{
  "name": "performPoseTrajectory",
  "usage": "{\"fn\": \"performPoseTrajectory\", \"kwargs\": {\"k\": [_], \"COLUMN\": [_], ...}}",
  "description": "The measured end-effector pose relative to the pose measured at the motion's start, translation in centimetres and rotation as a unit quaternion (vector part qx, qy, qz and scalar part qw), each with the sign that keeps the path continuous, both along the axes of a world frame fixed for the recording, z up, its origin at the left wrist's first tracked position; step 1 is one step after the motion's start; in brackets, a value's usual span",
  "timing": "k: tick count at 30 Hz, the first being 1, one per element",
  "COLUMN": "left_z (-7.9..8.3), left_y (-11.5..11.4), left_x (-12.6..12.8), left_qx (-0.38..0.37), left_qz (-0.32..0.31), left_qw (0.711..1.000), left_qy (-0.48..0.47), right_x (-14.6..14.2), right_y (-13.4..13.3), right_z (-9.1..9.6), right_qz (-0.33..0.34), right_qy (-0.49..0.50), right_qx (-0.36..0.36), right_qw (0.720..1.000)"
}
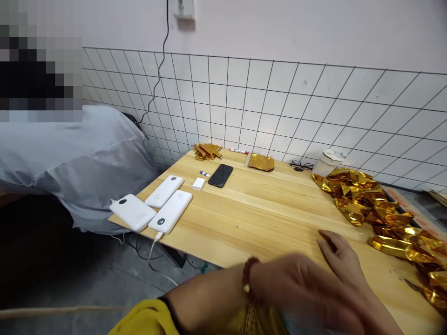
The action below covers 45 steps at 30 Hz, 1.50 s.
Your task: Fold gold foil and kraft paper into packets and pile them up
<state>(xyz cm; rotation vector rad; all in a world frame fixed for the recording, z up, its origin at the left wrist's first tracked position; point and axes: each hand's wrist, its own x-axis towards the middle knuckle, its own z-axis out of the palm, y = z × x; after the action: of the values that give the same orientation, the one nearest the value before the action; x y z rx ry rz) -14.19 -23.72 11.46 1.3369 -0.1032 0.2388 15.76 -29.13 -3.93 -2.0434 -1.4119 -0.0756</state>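
Note:
My left hand (303, 288), with a dark red bead bracelet (249, 279) at the wrist, reaches across to the right at the front of the wooden table (258, 214). It is blurred, and its fingers cannot be made out; it covers part of my right forearm, and whether the two touch is unclear. My right hand (340, 256) rests low over the tabletop with thumb and fingers apart and nothing between them. Closest to it on the right are several shiny gold foil packets (391, 246) in a heap along the table's right side.
White power banks (171, 211) lie at the left corner, one with a cable hanging down. Behind them are a black phone (220, 175), a small white box (199, 184), gold scraps (207, 151), a gold packet (261, 162), glasses (301, 165) and a white container (328, 162). A person (77, 163) sits left.

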Motion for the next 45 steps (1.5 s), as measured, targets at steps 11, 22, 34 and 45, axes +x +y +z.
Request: {"fn": "performPoseTrajectory", "kwargs": {"k": [11,22,34,45], "left_z": [-11.7,-12.4,-12.3,-12.2], "left_y": [22.2,22.9,23.0,22.9], "left_x": [7.2,6.9,6.8,6.8], "left_qx": [-0.091,-0.173,-0.201,-0.197], "left_qz": [0.557,0.556,0.569,0.557], "left_qw": [0.823,0.813,0.796,0.805], "left_qy": [0.062,0.032,0.043,0.054], "right_x": [0.2,-4.7,-6.8,-6.2], "right_y": [0.4,20.9,36.3,35.8], "right_z": [0.1,5.9,4.0,5.9], "right_qz": [0.000,0.136,0.068,0.101], "right_qy": [0.055,0.069,-0.131,-0.256], "right_qx": [0.019,-0.055,-0.107,-0.072], "right_qw": [0.998,0.987,0.983,0.959]}}
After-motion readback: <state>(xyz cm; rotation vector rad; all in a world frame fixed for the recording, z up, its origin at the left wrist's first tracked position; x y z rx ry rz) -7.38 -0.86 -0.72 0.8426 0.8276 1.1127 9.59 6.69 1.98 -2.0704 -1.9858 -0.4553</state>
